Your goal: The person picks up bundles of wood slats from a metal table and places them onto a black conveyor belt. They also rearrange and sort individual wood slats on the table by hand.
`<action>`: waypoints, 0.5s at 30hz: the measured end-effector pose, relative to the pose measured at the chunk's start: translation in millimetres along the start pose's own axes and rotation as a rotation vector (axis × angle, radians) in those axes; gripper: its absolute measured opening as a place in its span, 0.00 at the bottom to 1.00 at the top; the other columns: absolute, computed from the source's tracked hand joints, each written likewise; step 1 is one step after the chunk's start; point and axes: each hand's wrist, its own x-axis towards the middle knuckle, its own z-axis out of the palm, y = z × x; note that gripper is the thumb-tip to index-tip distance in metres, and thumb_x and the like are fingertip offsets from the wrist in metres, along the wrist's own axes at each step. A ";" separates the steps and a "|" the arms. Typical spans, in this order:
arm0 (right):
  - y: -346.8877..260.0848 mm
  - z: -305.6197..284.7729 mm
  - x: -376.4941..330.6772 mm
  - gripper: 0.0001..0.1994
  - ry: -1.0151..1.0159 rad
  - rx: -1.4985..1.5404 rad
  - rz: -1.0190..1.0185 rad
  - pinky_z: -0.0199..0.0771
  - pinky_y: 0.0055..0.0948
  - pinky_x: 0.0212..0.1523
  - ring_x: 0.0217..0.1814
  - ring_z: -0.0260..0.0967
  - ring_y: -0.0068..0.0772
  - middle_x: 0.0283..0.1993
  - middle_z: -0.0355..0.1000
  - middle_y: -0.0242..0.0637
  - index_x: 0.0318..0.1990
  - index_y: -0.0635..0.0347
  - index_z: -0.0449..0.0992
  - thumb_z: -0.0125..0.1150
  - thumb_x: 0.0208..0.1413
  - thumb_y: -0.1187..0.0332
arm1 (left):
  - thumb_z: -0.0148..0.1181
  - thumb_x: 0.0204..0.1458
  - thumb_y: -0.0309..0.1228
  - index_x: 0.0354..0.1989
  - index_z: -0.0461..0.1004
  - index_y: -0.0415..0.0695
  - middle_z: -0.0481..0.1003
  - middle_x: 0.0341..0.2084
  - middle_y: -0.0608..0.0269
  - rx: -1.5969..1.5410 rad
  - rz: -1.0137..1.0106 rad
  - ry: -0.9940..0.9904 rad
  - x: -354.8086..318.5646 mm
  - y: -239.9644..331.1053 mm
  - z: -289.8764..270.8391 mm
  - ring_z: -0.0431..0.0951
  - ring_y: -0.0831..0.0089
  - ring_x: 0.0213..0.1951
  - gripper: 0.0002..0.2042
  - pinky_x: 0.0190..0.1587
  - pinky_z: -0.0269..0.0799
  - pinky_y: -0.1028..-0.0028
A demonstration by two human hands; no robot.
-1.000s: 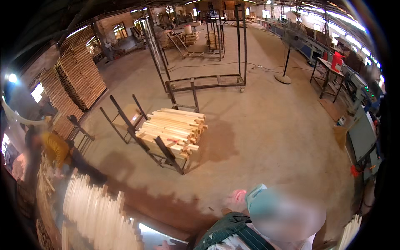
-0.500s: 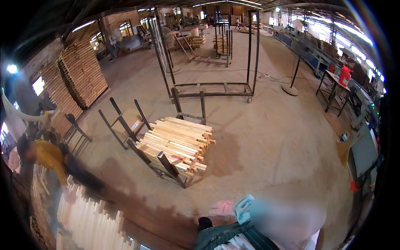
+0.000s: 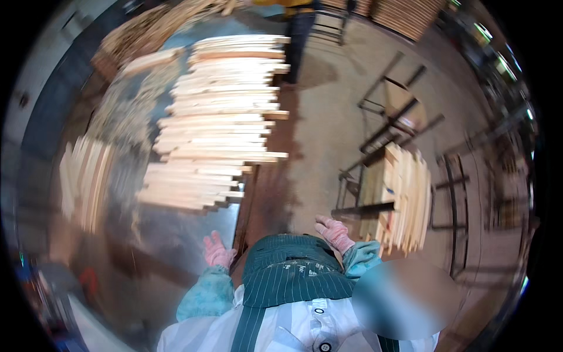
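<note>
Pale raw-wood slats (image 3: 217, 123) (matt, rough-sawn) on a glossy metal table (image 3: 176, 234)

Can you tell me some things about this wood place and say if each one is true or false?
1. Both hands wear pink gloves. True: left hand, right hand.
2. The right hand holds a plank. False: it is open and holds nothing.
3. A stack of pale planks lies ahead of the left hand. True.
4. The apron is bright red. False: it is dark green with thin stripes.
5. More planks sit in a metal rack on the right. True.
</note>
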 end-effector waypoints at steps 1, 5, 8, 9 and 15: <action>-15.2 -9.1 24.2 0.25 -0.078 0.079 -0.080 0.64 0.34 0.61 0.59 0.68 0.44 0.55 0.71 0.47 0.56 0.55 0.72 0.57 0.55 0.52 | 0.71 0.38 0.45 0.71 0.41 0.48 0.43 0.69 0.40 -0.024 -0.090 -0.026 -2.9 10.3 -2.8 0.51 0.47 0.67 0.54 0.65 0.54 0.58; -74.9 -36.2 125.3 0.26 -0.127 -0.180 -0.186 0.63 0.34 0.62 0.60 0.67 0.46 0.56 0.71 0.46 0.56 0.57 0.72 0.57 0.55 0.51 | 0.72 0.38 0.44 0.72 0.40 0.57 0.41 0.70 0.47 -0.044 -0.277 -0.104 -2.2 18.3 -13.3 0.53 0.50 0.67 0.54 0.64 0.56 0.59; -85.9 -53.2 232.2 0.27 -0.057 -0.198 -0.199 0.62 0.36 0.62 0.62 0.65 0.47 0.57 0.70 0.47 0.57 0.56 0.71 0.58 0.54 0.50 | 0.69 0.40 0.45 0.71 0.42 0.58 0.43 0.70 0.50 -0.054 -0.328 -0.135 -4.1 28.7 -24.6 0.56 0.50 0.66 0.50 0.63 0.58 0.59; -112.0 -63.5 253.9 0.27 -0.064 -0.208 -0.119 0.62 0.36 0.62 0.62 0.64 0.47 0.58 0.69 0.48 0.57 0.58 0.71 0.58 0.55 0.50 | 0.67 0.41 0.46 0.71 0.44 0.58 0.43 0.70 0.50 -0.084 -0.352 -0.157 -4.2 32.6 -33.0 0.56 0.51 0.65 0.48 0.63 0.58 0.59; -148.4 -68.5 397.1 0.24 -0.532 0.002 0.224 0.70 0.25 0.33 0.31 0.68 0.24 0.30 0.73 0.34 0.44 0.66 0.77 0.58 0.56 0.49 | 0.62 0.44 0.48 0.67 0.55 0.50 0.54 0.65 0.45 -0.568 -0.482 0.134 22.2 22.8 -5.8 0.58 0.49 0.63 0.40 0.63 0.57 0.61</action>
